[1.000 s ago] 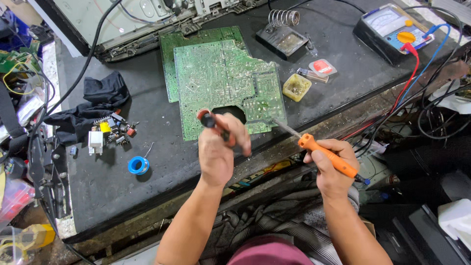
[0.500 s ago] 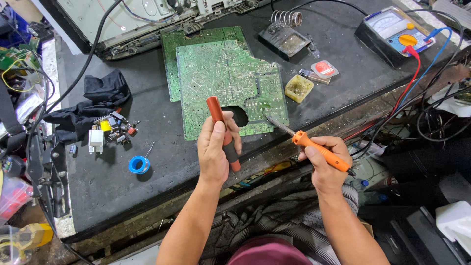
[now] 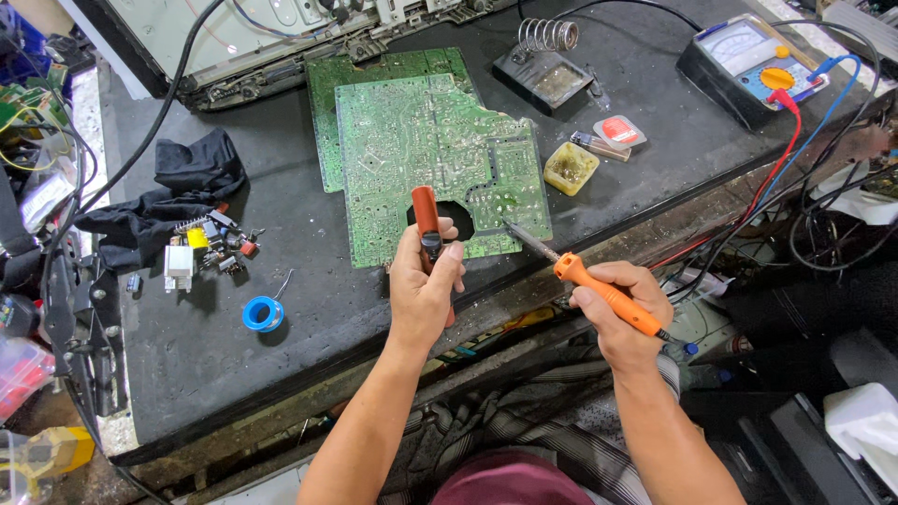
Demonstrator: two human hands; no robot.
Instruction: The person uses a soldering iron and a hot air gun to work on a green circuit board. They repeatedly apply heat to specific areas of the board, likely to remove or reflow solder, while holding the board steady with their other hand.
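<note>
Between left fingers (image 3: 447,254): red-and-black pump (image 3: 427,224), gripped upright, tip toward board (image 3: 440,159). Left hand (image 3: 423,290) closed around pump body, at board's near edge by the notch. Right hand (image 3: 625,309) wrapped tight on orange iron (image 3: 599,292); metal tip touching or just above board's near right corner, cannot tell which. Board flat on black bench (image 3: 281,374), over a second green board. Beyond: yellow tin (image 3: 571,168), stand (image 3: 547,70), meter (image 3: 753,65). Left of board: blue spool (image 3: 263,313), loose parts (image 3: 208,245).

A green circuit board (image 3: 430,159) is lying on the black bench (image 3: 655,150); an orange-handled soldering iron (image 3: 606,299) is showing at four o'clock, and a red-brown desoldering pump (image 3: 427,220) beside it.
</note>
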